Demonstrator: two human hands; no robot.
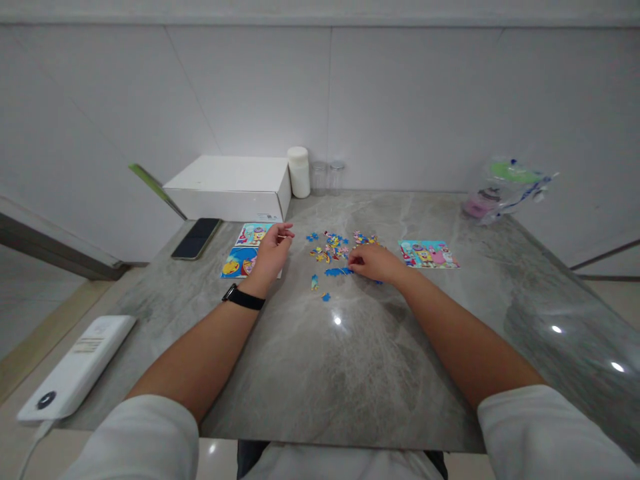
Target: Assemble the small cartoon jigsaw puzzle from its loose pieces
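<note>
Small jigsaw puzzle pieces [334,248], mostly blue, yellow and pink, lie scattered in the middle of the table. My right hand [374,262] is closed in a pinch at the right end of a joined blue strip of puzzle pieces [336,272]; its palm hides some pieces behind it. My left hand [274,252] hovers by the colourful picture cards [241,261] on the left, fingers bent and apart, with no piece plainly visible in them. Two loose pieces, a greenish one [315,283] and a blue one [326,297], lie nearer me.
Right of the pieces lies another picture card [429,255]. A phone [197,239], a white box [230,187], a white bottle [299,173] and two glass jars [327,179] stand or lie toward the back. A power bank [80,367] sits front left, a plastic bag [505,190] back right.
</note>
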